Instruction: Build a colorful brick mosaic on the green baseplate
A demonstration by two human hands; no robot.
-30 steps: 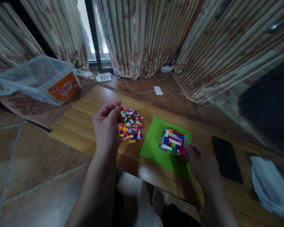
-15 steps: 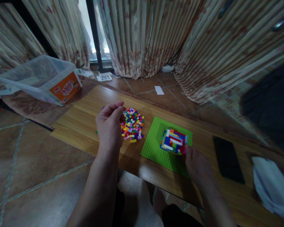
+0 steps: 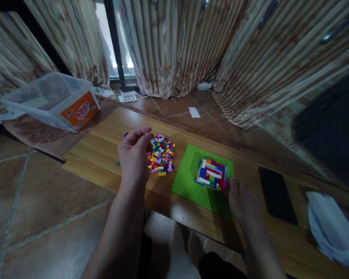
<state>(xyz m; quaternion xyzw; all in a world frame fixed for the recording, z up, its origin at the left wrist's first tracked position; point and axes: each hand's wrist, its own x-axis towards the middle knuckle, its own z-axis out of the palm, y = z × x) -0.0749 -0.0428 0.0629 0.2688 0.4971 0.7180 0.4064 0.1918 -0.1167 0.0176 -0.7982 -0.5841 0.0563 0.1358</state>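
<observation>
A block of many-coloured building bricks (image 3: 211, 173) stands on the green baseplate (image 3: 186, 186). My right hand (image 3: 246, 199) is at the block's right front corner, its thumb and fingers closed on a pink brick (image 3: 224, 185) there. Whether that brick is joined to the block I cannot tell. To the left, my left hand (image 3: 135, 153) hovers beside the loose brick pile (image 3: 162, 155), partly covering it. Its thumb and index finger are pinched together, and anything between them is hidden.
A wooden table (image 3: 104, 133) carries all this. A dark phone-like slab (image 3: 277, 195) and a white bag-like item (image 3: 333, 226) lie to the right. Beyond the left end sits a clear plastic bin (image 3: 49, 97) with an orange label. One green brick (image 3: 118, 163) lies apart.
The view has shifted slightly, so the table items appear a little farther left. Both hands keep nearly the same pose and place.
</observation>
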